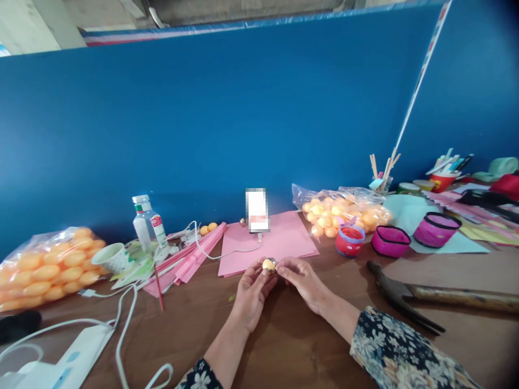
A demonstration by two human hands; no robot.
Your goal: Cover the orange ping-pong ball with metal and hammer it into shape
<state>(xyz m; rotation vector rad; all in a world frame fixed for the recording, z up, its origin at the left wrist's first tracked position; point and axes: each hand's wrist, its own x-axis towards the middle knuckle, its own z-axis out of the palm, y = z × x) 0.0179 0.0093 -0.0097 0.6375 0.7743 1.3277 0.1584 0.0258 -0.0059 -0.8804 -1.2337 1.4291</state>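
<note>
A small round orange ball [268,264] sits between the fingertips of both hands, low over the brown tabletop, just in front of the pink paper sheet; it is pale yellow-orange, smooth and matt, like the balls packed in the clear bags to either side; a small shiny, metallic-looking piece touches its right side, too small to make out further; the left hand [250,292] pinches the ball from the left and below, fingers curled up around it; the right hand [302,280] meets it from the right, thumb and forefinger on it; only the ball's top and front show.
</note>
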